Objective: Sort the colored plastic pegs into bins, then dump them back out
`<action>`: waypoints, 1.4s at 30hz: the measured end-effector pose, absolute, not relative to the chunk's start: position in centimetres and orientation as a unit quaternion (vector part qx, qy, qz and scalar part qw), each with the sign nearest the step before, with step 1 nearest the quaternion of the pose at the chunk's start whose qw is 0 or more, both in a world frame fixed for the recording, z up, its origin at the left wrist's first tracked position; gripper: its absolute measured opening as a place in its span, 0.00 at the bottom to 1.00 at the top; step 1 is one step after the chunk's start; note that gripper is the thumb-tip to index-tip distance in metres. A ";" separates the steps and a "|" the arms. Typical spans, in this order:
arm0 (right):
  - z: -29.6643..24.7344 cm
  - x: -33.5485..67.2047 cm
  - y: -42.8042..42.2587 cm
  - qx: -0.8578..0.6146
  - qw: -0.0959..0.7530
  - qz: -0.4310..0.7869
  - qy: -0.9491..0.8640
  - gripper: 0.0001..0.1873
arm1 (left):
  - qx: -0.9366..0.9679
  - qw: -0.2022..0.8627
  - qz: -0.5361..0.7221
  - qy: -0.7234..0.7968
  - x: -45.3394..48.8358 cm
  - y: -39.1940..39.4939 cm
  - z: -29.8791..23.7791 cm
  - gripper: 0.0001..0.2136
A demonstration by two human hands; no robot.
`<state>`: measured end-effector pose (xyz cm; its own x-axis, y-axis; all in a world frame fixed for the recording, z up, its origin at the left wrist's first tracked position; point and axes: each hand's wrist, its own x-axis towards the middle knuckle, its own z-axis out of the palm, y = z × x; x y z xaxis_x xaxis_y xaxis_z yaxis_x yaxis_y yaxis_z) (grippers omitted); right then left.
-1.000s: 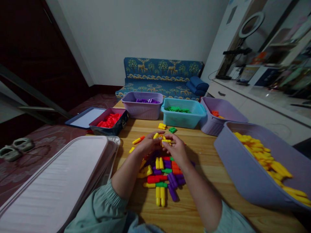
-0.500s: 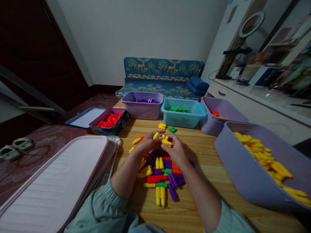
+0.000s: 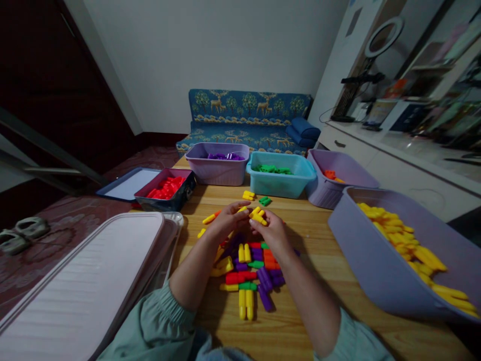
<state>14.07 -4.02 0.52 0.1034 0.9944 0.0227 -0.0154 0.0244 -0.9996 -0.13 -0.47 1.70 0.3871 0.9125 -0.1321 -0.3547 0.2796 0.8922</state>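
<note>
My left hand (image 3: 230, 220) is closed on a yellow bullet-shaped plastic building block, partly hidden by the fingers. Close beside it, my right hand (image 3: 271, 228) pinches yellow building blocks (image 3: 258, 215) between thumb and fingers; whether they touch the left hand's piece I cannot tell. Below both hands lies a pile of similar blocks: a red block (image 3: 240, 278), purple blocks (image 3: 264, 279), an orange block (image 3: 269, 258) and a paired yellow block (image 3: 246, 304). Beyond my fingers lie another yellow block (image 3: 248, 195) and a green block (image 3: 265, 201).
Behind the pile stand a dark tin (image 3: 184, 188) of red blocks, a lilac bin (image 3: 220, 173) of purple ones, a turquoise bin (image 3: 280, 184) of green ones and a lilac bin (image 3: 319, 193) with orange ones. A large bin (image 3: 361, 255) of yellow blocks is right; stacked lids (image 3: 86, 281) lie left.
The yellow blocks in my right hand have turned and now point more up and left. My hands stay close together over the pile. The view has shifted slightly.
</note>
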 end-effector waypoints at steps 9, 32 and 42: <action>1.3 14.2 -4.4 -0.495 0.569 0.501 -0.424 0.17 | 0.499 0.640 0.421 0.404 0.0 -0.5 1.7 0.23; 9.5 26.2 -4.7 -0.335 0.897 0.260 -0.126 0.24 | 0.578 0.518 0.425 0.466 -0.4 0.4 1.3 0.14; 6.8 22.3 -4.0 -0.572 0.515 0.377 -0.515 0.17 | 0.644 0.408 0.434 0.480 -1.4 1.2 0.6 0.12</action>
